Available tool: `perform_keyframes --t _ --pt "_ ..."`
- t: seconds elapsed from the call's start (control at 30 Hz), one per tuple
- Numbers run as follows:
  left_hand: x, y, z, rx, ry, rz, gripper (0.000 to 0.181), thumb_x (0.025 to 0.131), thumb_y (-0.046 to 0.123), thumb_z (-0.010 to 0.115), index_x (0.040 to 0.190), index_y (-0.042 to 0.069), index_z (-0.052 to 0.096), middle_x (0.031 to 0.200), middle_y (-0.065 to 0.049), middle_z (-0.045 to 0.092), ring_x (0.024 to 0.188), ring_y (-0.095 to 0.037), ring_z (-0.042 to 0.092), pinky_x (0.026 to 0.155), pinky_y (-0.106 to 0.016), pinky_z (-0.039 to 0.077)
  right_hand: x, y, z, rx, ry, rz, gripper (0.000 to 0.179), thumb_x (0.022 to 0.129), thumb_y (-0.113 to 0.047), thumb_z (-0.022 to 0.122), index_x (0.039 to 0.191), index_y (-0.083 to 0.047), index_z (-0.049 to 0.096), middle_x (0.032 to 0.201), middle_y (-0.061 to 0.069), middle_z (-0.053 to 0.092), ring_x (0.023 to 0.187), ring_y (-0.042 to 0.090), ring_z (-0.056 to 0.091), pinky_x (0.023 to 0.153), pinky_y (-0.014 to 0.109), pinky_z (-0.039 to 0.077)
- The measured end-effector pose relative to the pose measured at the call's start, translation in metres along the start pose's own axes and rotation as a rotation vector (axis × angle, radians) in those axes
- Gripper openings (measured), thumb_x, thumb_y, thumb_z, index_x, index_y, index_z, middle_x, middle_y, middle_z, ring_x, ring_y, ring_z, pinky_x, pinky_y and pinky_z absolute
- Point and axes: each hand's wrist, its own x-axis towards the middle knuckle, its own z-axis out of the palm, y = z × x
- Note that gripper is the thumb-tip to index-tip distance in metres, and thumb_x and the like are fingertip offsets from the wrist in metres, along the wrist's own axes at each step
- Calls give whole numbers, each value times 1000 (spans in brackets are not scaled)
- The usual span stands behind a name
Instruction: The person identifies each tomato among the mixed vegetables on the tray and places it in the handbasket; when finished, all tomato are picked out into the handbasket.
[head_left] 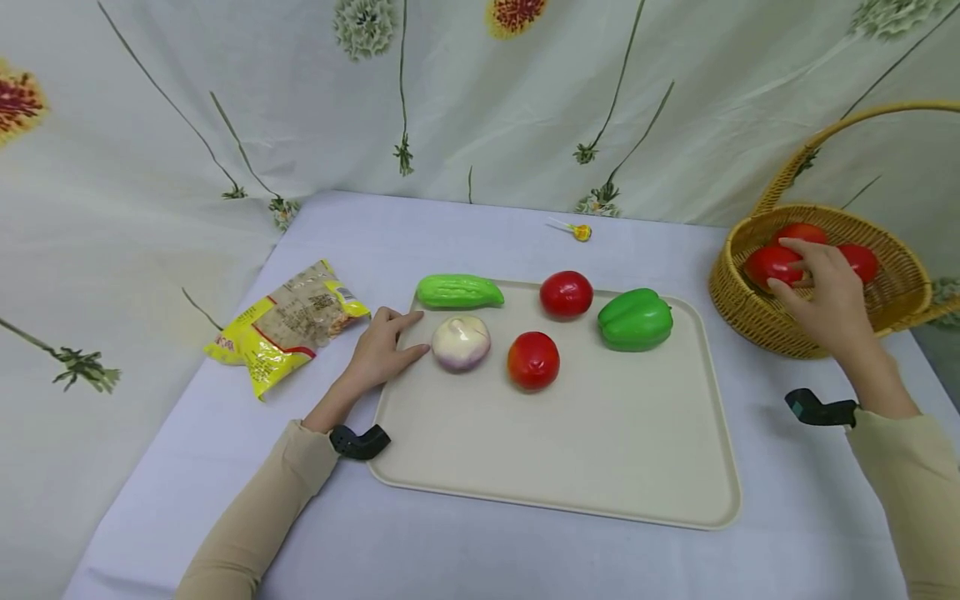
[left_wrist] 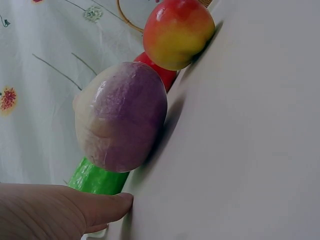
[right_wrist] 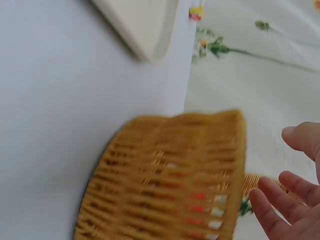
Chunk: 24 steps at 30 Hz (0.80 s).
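My right hand is over the wicker basket, thumb and fingers spread around the near side of a red round fruit. In the right wrist view the fingers stand apart above the basket rim with nothing between them. My left hand rests at the tray's left edge, thumb and forefinger extended. Nearest to it are a green cucumber and a purple-and-white turnip. In the left wrist view the thumb lies in front of the cucumber, below the turnip.
The beige tray also holds a red-yellow apple, a red round fruit and a green bell pepper. Left of it lies a yellow snack bag. A lollipop is behind the tray. The basket's handle arches high.
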Motion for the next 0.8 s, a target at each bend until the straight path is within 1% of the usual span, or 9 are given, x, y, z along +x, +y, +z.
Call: perform_keyframes --t 0.07,0.13,0.17,0.2,0.23,0.4,0.5,0.67,0.8 --pt "0 -1 0 5 2 1 58 84 20 68 135 1 49 106 -20 44 80 -22 40 66 -28 30 0 -10 0 7 7 -38 55 85 -3 63 136 -2 43 131 30 43 103 44 45 75 18 33" --pt "0 -2 0 8 2 2 58 84 21 68 135 1 49 106 -20 44 80 -22 40 66 -28 30 0 -19 1 15 22 -95 55 83 -1 65 134 -1 45 128 28 46 101 41 47 73 6 27" --pt "0 -2 0 9 3 2 58 84 21 68 135 1 49 107 -20 44 80 -23 40 67 -28 30 0 -24 2 21 28 -123 55 82 0 66 133 -2 46 126 27 47 101 40 47 73 1 24" --pt "0 -2 0 9 3 1 58 84 21 68 135 2 49 107 -20 44 80 -23 40 67 -28 30 0 -29 3 22 36 -154 55 81 1 67 132 -2 47 125 26 48 101 39 47 74 0 24" --pt "0 -2 -1 8 3 0 57 84 21 68 135 2 49 107 -20 44 80 -22 40 66 -28 30 0 -33 4 25 46 -186 56 79 3 68 131 -2 48 123 26 50 100 38 49 74 -4 21" --pt "1 -2 -1 0 -2 3 57 84 21 67 135 2 49 107 -20 44 80 -22 39 66 -28 29 -3 -53 15 45 99 -336 57 72 11 71 125 2 52 118 25 53 92 31 51 80 -6 23" --pt "1 -2 0 0 -2 4 57 84 21 67 135 2 49 106 -20 44 80 -22 39 66 -28 29 -6 -65 21 60 103 -395 59 69 13 72 124 2 53 116 24 53 92 28 51 83 -5 23" --pt "1 -2 0 -4 0 3 57 84 21 68 135 2 49 105 -19 44 79 -22 38 66 -28 29 -9 -85 32 98 78 -470 62 67 12 74 124 0 54 117 21 54 93 25 54 85 -5 26" --pt "0 -2 0 1 -3 7 57 84 21 68 135 2 49 105 -19 44 79 -22 38 66 -28 29 -12 -99 44 142 42 -531 61 67 10 75 123 1 54 119 19 54 94 23 55 82 -3 32"
